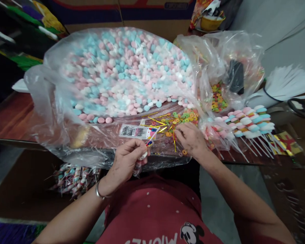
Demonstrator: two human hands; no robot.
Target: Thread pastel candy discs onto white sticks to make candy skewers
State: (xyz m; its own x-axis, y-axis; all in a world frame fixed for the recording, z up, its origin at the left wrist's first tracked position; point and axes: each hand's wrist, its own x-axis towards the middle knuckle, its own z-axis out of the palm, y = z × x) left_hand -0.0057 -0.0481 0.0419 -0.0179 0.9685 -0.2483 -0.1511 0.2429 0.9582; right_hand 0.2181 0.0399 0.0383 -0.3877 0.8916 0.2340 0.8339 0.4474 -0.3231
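Observation:
My left hand (129, 156) is closed around a wrapped candy skewer (143, 156), mostly hidden by the fingers. Its thin white stick (155, 134) points up and to the right, with a bit of blue and red at its base. My right hand (191, 139) has its fingers curled together over the loose ring candies (184, 118); whatever they pinch is hidden. Gold twist ties (162, 129) lie scattered just left of these fingers. Between the hands and slightly behind them is a printed label strip (133, 131), flat on the plastic.
A large clear bag (53, 71) of pink, blue and white candies (132, 67) covers much of the table (10, 115). Finished-looking candy skewers (251, 122) are stacked at right, near white sticks (289, 83). Below left, a cardboard box (22, 183) holds wrapped skewers (76, 178).

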